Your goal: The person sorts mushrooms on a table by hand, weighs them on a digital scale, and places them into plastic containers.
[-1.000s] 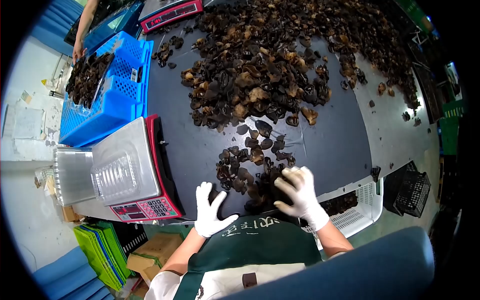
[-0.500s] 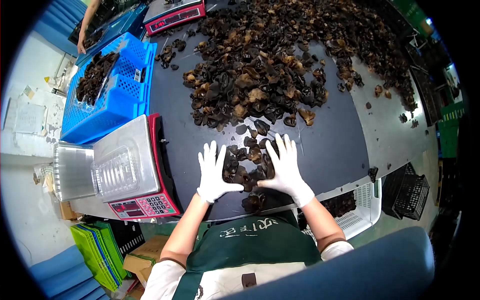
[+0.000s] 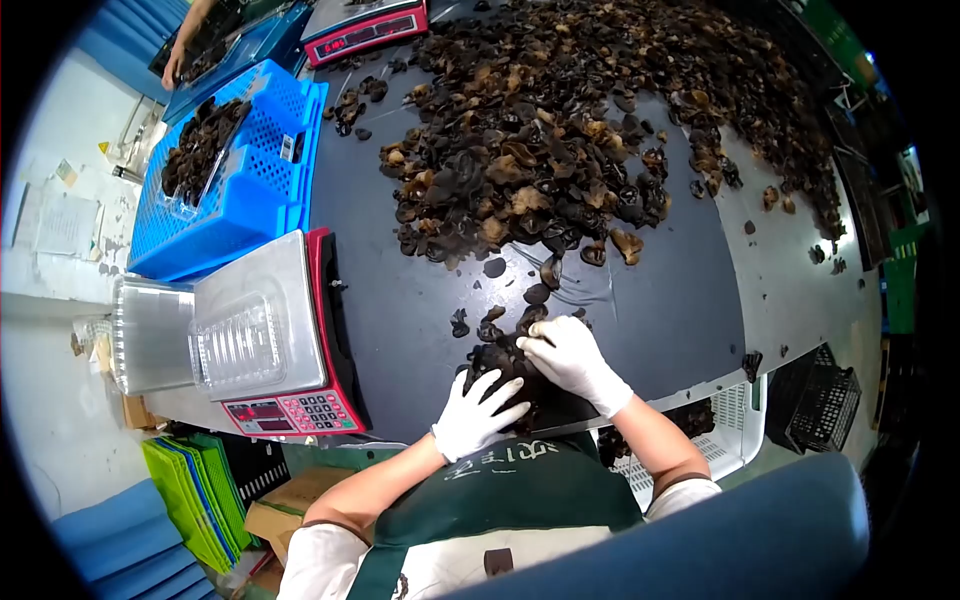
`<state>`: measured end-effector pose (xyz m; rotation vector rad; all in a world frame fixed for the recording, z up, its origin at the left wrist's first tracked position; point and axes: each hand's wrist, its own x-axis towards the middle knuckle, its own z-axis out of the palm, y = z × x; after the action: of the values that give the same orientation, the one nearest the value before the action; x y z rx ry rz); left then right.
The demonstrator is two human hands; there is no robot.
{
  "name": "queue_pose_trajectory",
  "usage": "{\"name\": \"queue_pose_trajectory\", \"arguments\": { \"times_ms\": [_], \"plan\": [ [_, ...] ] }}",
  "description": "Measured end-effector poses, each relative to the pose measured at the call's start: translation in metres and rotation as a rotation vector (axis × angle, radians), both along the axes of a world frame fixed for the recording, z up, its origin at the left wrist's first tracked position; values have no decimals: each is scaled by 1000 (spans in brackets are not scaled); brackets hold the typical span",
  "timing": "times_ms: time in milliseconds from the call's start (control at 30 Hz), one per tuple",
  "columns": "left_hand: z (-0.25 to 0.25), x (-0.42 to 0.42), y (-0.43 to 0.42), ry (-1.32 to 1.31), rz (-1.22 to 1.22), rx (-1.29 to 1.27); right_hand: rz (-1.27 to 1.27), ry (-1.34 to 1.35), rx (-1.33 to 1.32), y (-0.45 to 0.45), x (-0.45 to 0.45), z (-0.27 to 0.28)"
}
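Both my hands wear white gloves and are at a small heap of dark wood ear mushrooms (image 3: 492, 357) near the table's front edge. My left hand (image 3: 478, 415) lies over the heap's near left side, its fingers spread and touching the pieces. At the heap's right side my right hand (image 3: 572, 362) has its fingers curled together on a wood ear mushroom (image 3: 533, 319); its grip is partly hidden. A much larger pile of wood ear mushrooms (image 3: 520, 170) covers the far part of the dark mat (image 3: 660, 310).
A red scale (image 3: 330, 410) with a clear plastic tray (image 3: 240, 345) stands at left, beside stacked clear trays (image 3: 150, 335). Behind it are a blue crate (image 3: 215, 225) and another scale (image 3: 365, 38). Another person's hand (image 3: 172, 70) shows far left. A white basket (image 3: 735, 430) sits below the right edge.
The loose pieces have been drawn nearer into a heap. My left hand has moved right and down; my right hand has gone from spread to curled fingers. The view shifted slightly.
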<state>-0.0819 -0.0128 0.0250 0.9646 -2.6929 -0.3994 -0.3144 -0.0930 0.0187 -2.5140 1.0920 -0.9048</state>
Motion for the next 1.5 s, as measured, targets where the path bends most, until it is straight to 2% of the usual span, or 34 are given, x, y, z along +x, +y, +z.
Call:
{"name": "queue_pose_trajectory", "arguments": {
  "times_ms": [33,67,167,200,233,300,367,400,433,467,500,567,600,633,767,800,833,867,900,933,967,1033,1100,1167,1200,1233,1367,1500],
  "plan": [
    [1,-2,-6,-35,-3,-16,12,-27,44,-6,0,-2],
    [-10,-3,-12,75,21,-86,-18,-67,65,-11,1,-2],
    [-10,1,-35,145,5,-73,-176,-426,144,-20,2,-10],
    [-11,4,-39,235,17,12,-312,-576,469,-15,3,6],
    [-14,2,-44,453,87,53,-421,-766,824,-13,-2,11],
    [-3,3,-42,621,332,159,-446,-1260,1082,-16,-8,25],
    [0,7,-41,925,695,643,-446,-1691,1271,-14,-6,45],
    [13,6,-47,1193,799,921,-421,-1805,1390,-12,-6,44],
    [30,6,-54,1455,896,1205,-386,-1918,1513,-12,-5,43],
    [37,9,-57,1665,834,1312,-316,-1950,1583,-10,-2,47],
    [47,12,-60,1677,895,1381,-308,-1947,1590,-8,-1,43],
    [48,27,-58,1761,826,1568,-88,-2023,1688,-2,2,29],
    [46,33,-55,1784,892,1645,-145,-2029,1651,1,9,36],
    [51,46,-49,1788,841,1715,-117,-2008,1683,3,21,37],
    [96,83,-37,1791,952,1587,-227,-1920,1684,12,49,44],
    [103,103,-34,1822,848,1497,-216,-1907,1701,13,56,45],
    [111,125,-32,1843,747,1404,-205,-1895,1719,13,63,45],
    [126,152,-31,1763,819,1276,-254,-1874,1735,15,70,47],
    [139,172,-32,1662,888,996,-209,-1866,1711,16,77,43],
    [169,187,-37,1757,929,925,-179,-1878,1703,19,84,42],
    [170,220,-43,1760,952,798,-153,-1891,1690,20,92,42],
    [179,280,-51,1393,822,596,-99,-1897,1708,19,109,47],
    [170,339,-55,908,960,494,-148,-1810,1741,16,129,58],
    [143,363,-62,592,906,390,-134,-1730,1657,14,156,76],
    [134,364,-64,316,818,35,-61,-1702,1642,11,170,82],
    [120,370,-67,236,748,-33,8,-1672,1625,7,184,87],
    [91,361,-57,221,792,-221,129,-1393,1408,-8,252,133],
    [114,363,-42,284,808,-53,141,-891,1226,-27,324,146]
  ]
}}
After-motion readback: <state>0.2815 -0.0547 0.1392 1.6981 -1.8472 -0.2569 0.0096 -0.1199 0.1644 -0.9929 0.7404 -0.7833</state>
